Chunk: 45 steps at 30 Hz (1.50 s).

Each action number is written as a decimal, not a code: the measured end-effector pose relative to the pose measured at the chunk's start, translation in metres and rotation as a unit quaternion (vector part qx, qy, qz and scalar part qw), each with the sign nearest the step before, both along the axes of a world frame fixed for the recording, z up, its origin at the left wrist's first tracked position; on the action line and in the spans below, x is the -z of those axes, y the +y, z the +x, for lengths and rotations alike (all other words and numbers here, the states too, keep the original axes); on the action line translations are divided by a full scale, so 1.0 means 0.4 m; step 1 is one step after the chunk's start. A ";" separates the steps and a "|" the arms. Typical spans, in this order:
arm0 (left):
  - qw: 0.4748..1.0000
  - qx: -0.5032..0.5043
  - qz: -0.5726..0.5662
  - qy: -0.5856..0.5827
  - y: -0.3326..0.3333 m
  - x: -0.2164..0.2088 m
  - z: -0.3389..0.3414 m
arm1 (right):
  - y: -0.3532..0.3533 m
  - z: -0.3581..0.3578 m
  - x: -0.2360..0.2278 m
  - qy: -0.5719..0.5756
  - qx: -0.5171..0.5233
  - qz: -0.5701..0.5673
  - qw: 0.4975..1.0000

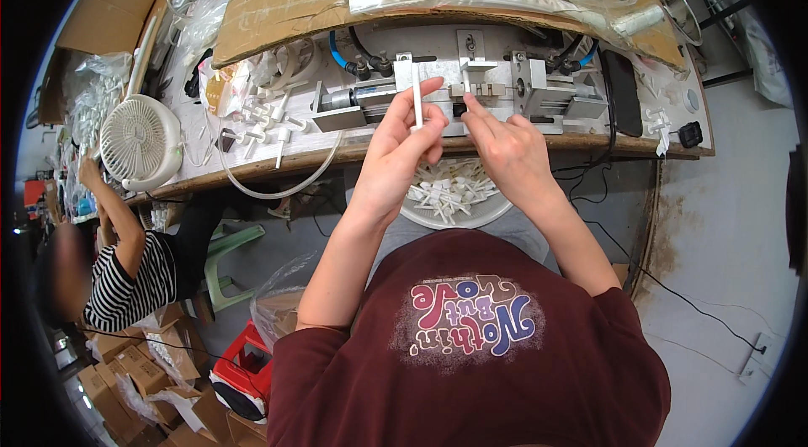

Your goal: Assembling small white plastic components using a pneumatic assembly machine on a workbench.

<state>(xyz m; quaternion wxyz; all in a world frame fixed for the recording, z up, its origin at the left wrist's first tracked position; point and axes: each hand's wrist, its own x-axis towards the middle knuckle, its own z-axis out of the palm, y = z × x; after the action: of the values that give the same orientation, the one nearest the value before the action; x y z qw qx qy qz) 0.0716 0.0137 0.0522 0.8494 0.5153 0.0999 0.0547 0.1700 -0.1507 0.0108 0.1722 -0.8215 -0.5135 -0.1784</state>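
1. The white stick (417, 98) points up near the top middle of the picture, by the metal machine (480, 66) on the desk (656, 93).
2. To do this step well, I think it helps to hold the stick straight, go gently, and mind the fingertips near the metal blocks.
3. The left hand (398, 140) has its grip closed on the stick, pinching its low end.
4. The right hand (509, 148) reaches the machine's middle; I cannot tell if its grip holds anything.
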 end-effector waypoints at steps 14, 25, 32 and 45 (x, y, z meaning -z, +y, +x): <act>0.960 -0.104 0.254 -0.055 -0.010 -0.018 -0.013 | 0.016 0.012 -0.040 0.065 0.006 -0.047 0.997; 0.725 -0.145 0.654 -0.158 -0.033 0.077 0.013 | 0.111 0.370 -0.276 -0.218 0.018 0.078 0.973; 0.684 -0.126 0.703 -0.150 -0.067 0.142 0.064 | 0.177 0.566 -0.243 -0.216 0.019 -0.060 0.974; 0.672 -0.084 0.726 -0.118 -0.062 0.131 0.084 | 0.202 0.530 -0.246 -0.149 0.011 -0.129 0.980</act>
<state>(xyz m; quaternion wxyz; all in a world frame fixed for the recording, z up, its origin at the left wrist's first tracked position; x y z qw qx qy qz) 0.1051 -0.0109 -0.0001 0.2037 0.9483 -0.0297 0.2418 0.3819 -0.0700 0.1091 -0.0155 -0.8068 -0.5429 -0.2324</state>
